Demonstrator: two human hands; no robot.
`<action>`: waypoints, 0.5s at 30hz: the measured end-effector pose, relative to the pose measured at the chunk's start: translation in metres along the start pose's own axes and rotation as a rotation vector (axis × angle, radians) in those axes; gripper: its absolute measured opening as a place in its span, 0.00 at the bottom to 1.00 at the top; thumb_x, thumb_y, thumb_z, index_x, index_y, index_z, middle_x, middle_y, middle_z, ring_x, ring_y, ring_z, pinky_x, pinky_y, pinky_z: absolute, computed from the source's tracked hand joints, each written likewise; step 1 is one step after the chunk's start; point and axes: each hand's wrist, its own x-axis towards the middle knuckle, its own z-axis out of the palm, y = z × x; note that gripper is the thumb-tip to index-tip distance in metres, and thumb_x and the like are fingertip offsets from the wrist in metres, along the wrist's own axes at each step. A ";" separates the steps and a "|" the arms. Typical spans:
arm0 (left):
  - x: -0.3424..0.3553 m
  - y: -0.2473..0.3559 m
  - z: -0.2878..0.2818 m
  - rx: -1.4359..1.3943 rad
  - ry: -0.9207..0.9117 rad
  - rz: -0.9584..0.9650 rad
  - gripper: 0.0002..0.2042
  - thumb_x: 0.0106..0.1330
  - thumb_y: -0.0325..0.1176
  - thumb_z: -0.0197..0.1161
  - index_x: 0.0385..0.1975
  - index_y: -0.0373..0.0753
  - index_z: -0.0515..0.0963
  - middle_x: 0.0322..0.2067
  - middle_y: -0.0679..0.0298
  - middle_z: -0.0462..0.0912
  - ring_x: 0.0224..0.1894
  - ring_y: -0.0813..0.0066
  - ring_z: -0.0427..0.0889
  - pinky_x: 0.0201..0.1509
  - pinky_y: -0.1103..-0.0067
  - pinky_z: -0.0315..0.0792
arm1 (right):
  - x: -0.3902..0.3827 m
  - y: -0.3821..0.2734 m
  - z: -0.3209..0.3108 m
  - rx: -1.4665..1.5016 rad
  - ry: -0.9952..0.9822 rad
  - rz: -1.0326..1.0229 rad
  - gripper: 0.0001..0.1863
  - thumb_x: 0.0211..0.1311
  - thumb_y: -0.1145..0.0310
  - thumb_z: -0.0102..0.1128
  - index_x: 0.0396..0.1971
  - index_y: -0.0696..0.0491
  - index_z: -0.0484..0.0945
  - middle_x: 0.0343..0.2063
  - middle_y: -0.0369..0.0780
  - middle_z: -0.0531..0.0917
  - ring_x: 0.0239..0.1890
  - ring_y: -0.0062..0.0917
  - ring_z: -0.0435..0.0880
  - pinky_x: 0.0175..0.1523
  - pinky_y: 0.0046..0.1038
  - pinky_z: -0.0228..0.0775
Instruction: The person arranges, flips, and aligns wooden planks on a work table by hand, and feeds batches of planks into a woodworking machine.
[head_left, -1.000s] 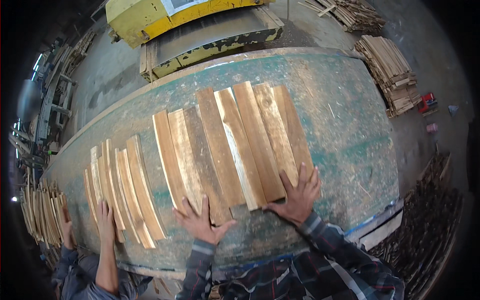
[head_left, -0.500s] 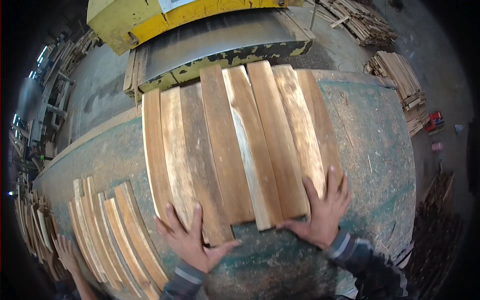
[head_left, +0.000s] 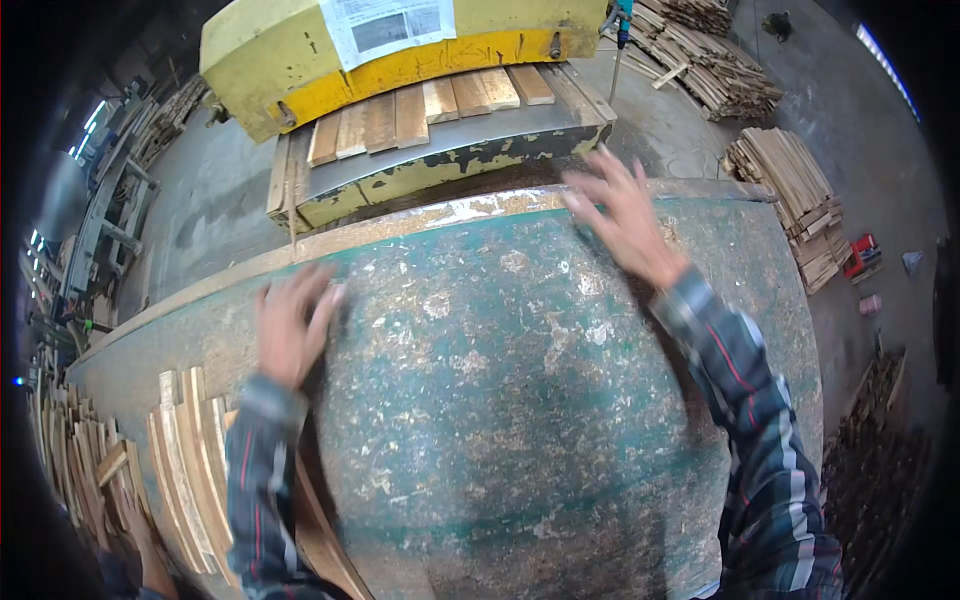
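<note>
- Two hands, both released: my left hand hovers, fingers loosely bent, over the left of the tabletop; my right hand spreads near its far edge, no grip on anything.
- Beyond them, the boards lie in a row on the steel bed, far ends hidden under the yellow machine.
- I judge the step in hand as feeding that row; the next move seems to call for turning to the strips at near left.
- A co-worker's hand is near those strips.
- Far right, I see a red box-like thing and a pink tub-like thing; I cannot tell their contents.
</note>
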 end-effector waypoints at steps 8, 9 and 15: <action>-0.422 -0.249 -0.126 0.664 -0.014 -0.926 0.28 0.78 0.51 0.48 0.75 0.52 0.61 0.75 0.45 0.58 0.75 0.45 0.62 0.76 0.50 0.55 | -0.242 -0.086 -0.069 0.229 -0.020 0.204 0.10 0.67 0.68 0.64 0.27 0.56 0.85 0.57 0.43 0.84 0.68 0.45 0.73 0.76 0.52 0.48; -0.451 -0.274 -0.127 0.899 -0.322 -1.034 0.30 0.80 0.54 0.43 0.78 0.54 0.55 0.77 0.47 0.54 0.77 0.46 0.58 0.77 0.50 0.54 | -0.264 -0.098 -0.081 0.247 -0.003 0.227 0.10 0.68 0.69 0.63 0.26 0.56 0.83 0.57 0.44 0.84 0.68 0.45 0.73 0.77 0.51 0.48; -0.546 -0.301 -0.141 0.487 -0.017 -1.350 0.36 0.75 0.66 0.39 0.79 0.57 0.53 0.79 0.53 0.49 0.79 0.49 0.51 0.79 0.49 0.46 | -0.343 -0.176 -0.060 0.477 -0.052 0.404 0.10 0.69 0.68 0.60 0.29 0.56 0.82 0.62 0.50 0.79 0.69 0.48 0.69 0.78 0.50 0.44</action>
